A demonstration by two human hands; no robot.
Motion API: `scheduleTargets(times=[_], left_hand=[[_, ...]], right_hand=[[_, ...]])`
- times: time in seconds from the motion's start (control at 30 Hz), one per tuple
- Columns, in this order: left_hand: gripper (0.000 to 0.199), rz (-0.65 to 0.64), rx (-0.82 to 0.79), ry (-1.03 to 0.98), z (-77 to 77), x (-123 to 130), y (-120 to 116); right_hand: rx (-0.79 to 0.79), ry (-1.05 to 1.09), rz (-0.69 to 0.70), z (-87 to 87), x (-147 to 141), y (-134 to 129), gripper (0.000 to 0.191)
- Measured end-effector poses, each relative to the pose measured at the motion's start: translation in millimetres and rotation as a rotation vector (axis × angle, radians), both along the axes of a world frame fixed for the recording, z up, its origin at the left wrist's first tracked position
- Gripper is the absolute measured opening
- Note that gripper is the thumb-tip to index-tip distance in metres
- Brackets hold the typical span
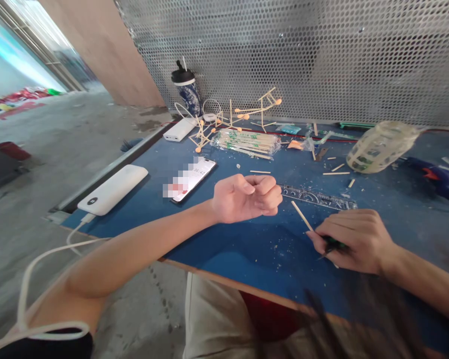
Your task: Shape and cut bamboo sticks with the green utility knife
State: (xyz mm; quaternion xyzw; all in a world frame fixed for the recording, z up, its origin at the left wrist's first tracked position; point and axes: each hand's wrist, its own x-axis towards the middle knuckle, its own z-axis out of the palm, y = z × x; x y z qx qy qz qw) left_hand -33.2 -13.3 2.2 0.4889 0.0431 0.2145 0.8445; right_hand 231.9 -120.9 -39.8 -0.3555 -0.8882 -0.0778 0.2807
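Note:
My left hand (247,199) is raised over the front of the blue table (224,254), its fingers curled into a fist. Whatever it may hold is hidden. Farther right, my right hand (353,239) is closed on a thin wooden stick (301,215), which points up and left from the fingers. A dark object with green on it (335,244) also shows under those fingers; its kind is unclear. Between and behind the hands lies a clear ruler (318,197) with dark markings. Small pale crumbs are scattered on the tabletop.
Behind the hands lie a phone (194,179), a bagged bundle of sticks (247,142) and glued stick frames (264,107). A cabled white power bank (114,189) is at left. A tumbler (187,92), plastic jar (381,147) and blue glue gun (439,182) stand or lie farther back.

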Motion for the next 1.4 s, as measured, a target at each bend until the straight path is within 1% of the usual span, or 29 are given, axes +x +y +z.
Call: scheduleTargets(times=[0.13, 0.3, 0.43, 0.57, 0.63, 0.67, 0.7, 0.73, 0.8, 0.83, 0.87, 0.93, 1.0, 1.1, 1.17, 1.27, 1.33, 1.4], left_hand=[[0.035, 0.022, -0.009, 0.020, 0.2, 1, 0], [0.032, 0.010, -0.029, 0.001, 0.1, 2, 1], [0.031, 0.024, -0.031, 0.013, 0.1, 3, 1], [0.021, 0.054, -0.001, 0.006, -3.1, 3, 4], [0.018, 0.062, 0.045, -0.006, -5.3, 3, 5], [0.017, 0.097, 0.116, -0.001, -6.1, 2, 5], [0.016, 0.159, 0.235, 0.025, -6.6, 2, 5], [0.015, 0.241, 0.394, 0.064, -6.8, 1, 4], [0.014, 0.408, 0.778, 0.185, -6.0, 0, 1], [0.016, 0.448, 0.936, 0.227, -5.4, 0, -1], [0.021, 0.450, 1.053, 0.253, -4.9, 0, -2], [0.031, 0.379, 1.201, 0.260, -4.9, 2, -3], [0.036, 0.287, 1.286, 0.259, -6.6, 5, -1], [0.024, 0.173, 1.350, 0.258, -10.3, 8, 2], [0.021, 0.115, 1.360, 0.240, -11.4, 8, 5], [0.019, 0.016, 1.300, 0.235, -10.2, 6, 9], [0.018, -0.082, 1.248, 0.238, -8.3, 4, 10], [0.019, -0.131, 1.234, 0.220, -6.9, 2, 11]], right_hand=[[-0.027, 0.008, 0.014, 0.1, 0, 0, 0.010], [0.012, -0.003, 0.014, 0.0, -1, 0, 0.010], [-0.007, 0.002, 0.009, 0.3, -1, 0, 0.010], [-0.021, -0.002, 0.013, 0.9, -1, 0, 0.010], [-0.031, -0.003, 0.019, 1.3, -1, 0, 0.009], [-0.034, -0.004, 0.018, 1.5, -1, 0, 0.010], [-0.034, -0.002, 0.015, 1.7, -1, 0, 0.011], [-0.035, 0.002, 0.011, 2.0, -2, -1, 0.012], [-0.028, 0.021, 0.003, 2.5, -3, -2, 0.013], [-0.024, 0.028, 0.001, 2.7, -3, -3, 0.014], [-0.021, 0.034, 0.000, 2.9, -4, -4, 0.014], [-0.026, 0.028, -0.001, 3.2, -6, -5, 0.015], [-0.039, 0.010, 0.003, 3.5, -8, -7, 0.015], [-0.044, -0.017, 0.005, 5.2, -13, -9, 0.015], [-0.037, -0.022, 0.009, 7.1, -16, -11, 0.013], [-0.024, -0.006, 0.026, 10.2, -18, -13, 0.010], [-0.018, 0.010, 0.033, 11.5, -16, -12, 0.014], [-0.017, 0.009, 0.034, 12.2, -12, -11, 0.020]])
